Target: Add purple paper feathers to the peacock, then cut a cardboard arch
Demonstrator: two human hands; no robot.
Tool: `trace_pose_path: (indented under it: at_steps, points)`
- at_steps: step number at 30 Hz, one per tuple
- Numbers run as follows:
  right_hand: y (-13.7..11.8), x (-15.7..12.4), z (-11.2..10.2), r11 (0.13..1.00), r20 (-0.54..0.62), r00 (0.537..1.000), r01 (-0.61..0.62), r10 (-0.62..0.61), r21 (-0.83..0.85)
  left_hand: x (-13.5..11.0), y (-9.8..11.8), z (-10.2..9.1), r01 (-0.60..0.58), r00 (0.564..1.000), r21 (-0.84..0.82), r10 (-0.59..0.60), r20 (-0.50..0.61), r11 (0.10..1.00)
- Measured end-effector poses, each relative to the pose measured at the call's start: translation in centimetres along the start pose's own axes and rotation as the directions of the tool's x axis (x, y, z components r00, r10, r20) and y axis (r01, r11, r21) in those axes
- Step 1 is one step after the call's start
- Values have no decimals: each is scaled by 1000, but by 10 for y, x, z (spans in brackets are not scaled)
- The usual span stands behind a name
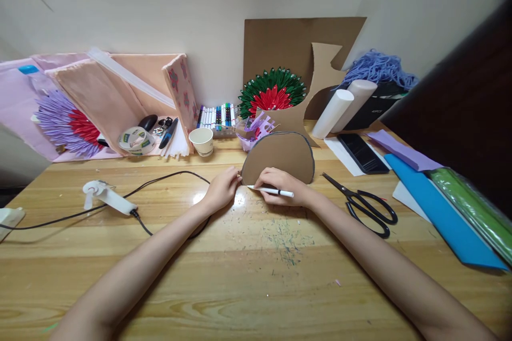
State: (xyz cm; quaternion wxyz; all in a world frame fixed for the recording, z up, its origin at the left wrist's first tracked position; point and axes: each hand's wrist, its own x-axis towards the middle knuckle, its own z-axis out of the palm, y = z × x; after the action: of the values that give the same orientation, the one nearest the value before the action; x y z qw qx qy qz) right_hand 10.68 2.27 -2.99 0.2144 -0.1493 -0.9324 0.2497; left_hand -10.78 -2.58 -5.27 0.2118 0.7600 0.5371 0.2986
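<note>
A rounded piece of brown cardboard (282, 157) with a dark line along its curved edge stands on the table in front of me. My left hand (224, 187) is closed at its lower left corner, fingertips on the edge. In my right hand (282, 185) is a white marker (285, 193), its tip pointing left at the bottom edge of the cardboard. The right fingers rest against the cardboard's lower part. Dark marks and small specks cover the wood below the hands.
To the right lie black scissors (362, 205), a phone (362, 153) and blue paper (444, 210). A white glue gun (110, 197) with its cord lies left. Behind are a paper cup (201, 141), several markers (218, 116), white rolls (333, 114) and cut cardboard (300, 112).
</note>
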Motion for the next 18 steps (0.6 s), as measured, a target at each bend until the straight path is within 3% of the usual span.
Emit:
trace_pose_path:
  at_steps: [3,6,8,18]
  points:
    - [-2,1,-2,999,-137,990,-40,41,5,0,-1,1,3,1000,6,-3,0,1000]
    - [-4,3,-3,997,-342,937,-80,70,-15,-1,-1,1,5,1000,7,-5,4,1000]
    - [-4,4,-3,995,-411,909,-91,72,-28,-1,0,1,7,1000,9,-7,5,1000]
    - [1,6,1,996,-380,925,-52,19,-76,-1,-1,1,1,1000,11,-1,4,1000]
